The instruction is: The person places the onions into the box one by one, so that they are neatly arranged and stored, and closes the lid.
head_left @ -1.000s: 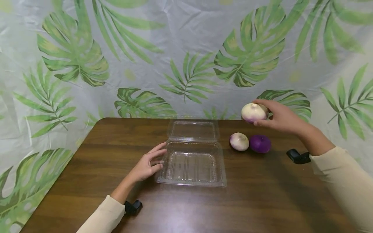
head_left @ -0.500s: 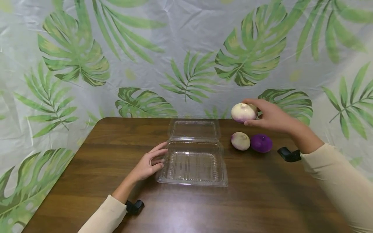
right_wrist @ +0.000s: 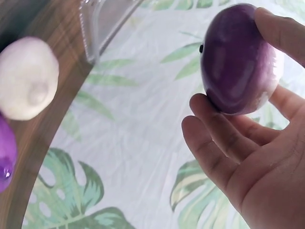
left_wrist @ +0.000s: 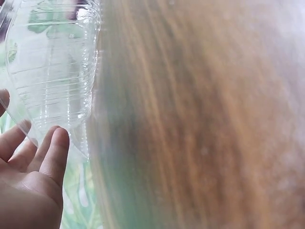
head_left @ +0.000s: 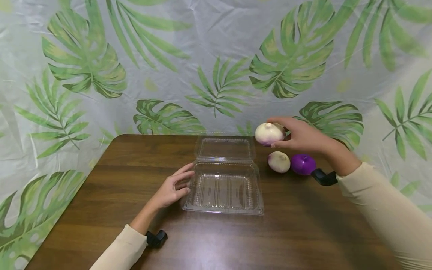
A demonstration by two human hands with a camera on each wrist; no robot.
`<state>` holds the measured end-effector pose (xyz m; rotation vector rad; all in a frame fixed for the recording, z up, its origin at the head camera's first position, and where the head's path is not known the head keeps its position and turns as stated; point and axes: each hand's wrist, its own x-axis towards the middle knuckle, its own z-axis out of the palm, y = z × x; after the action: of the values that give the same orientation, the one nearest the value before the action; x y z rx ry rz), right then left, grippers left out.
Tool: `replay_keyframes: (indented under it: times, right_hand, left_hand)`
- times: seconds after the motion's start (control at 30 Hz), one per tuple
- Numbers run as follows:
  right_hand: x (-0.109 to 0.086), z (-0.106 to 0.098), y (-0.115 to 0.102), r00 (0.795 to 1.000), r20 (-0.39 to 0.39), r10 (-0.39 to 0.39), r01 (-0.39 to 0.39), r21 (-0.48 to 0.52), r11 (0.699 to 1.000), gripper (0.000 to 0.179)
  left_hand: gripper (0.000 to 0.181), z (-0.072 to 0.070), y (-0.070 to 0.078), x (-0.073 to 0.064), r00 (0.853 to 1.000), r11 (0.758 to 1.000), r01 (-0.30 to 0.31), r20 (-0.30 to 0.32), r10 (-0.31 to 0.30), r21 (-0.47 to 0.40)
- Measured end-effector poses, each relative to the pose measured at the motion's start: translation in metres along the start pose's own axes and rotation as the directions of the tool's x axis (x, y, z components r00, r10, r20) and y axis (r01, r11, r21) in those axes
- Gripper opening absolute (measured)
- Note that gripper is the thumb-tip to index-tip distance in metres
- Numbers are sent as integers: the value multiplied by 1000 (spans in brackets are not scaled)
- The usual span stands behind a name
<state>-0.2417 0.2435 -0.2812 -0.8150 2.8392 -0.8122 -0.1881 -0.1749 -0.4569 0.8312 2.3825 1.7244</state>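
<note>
A clear plastic clamshell container [head_left: 222, 189] stands on the table with its lid folded back. My left hand [head_left: 170, 190] rests at its left side, fingers loosely spread; in the left wrist view the fingertips [left_wrist: 58, 138] lie right at the clear wall. My right hand [head_left: 297, 137] holds a purple-and-white turnip [head_left: 270, 134] between thumb and fingers, raised above the table's back edge. Its purple side [right_wrist: 233, 62] faces the right wrist camera. Below the right hand, a whitish turnip [head_left: 279, 162] and a purple one [head_left: 303, 164] sit side by side on the table.
The dark wooden table [head_left: 135, 161] ends at the back against a leaf-patterned curtain [head_left: 162, 67]. The container's open lid [head_left: 225, 149] lies towards that edge, left of the raised right hand. Each wrist carries a black camera mount [head_left: 156, 239].
My right hand has moved left with the turnip, coming nearer to the container's lid. The left hand and the container stay put, as do the two turnips on the table.
</note>
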Motion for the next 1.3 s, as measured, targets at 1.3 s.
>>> replay_keyframes:
  times: [1.3]
  right_hand:
    - [41,67,-52,968,168,-186,193,-28,981,72]
  left_hand:
    - [57,0,11,-1,999,992,35,22,-38,119]
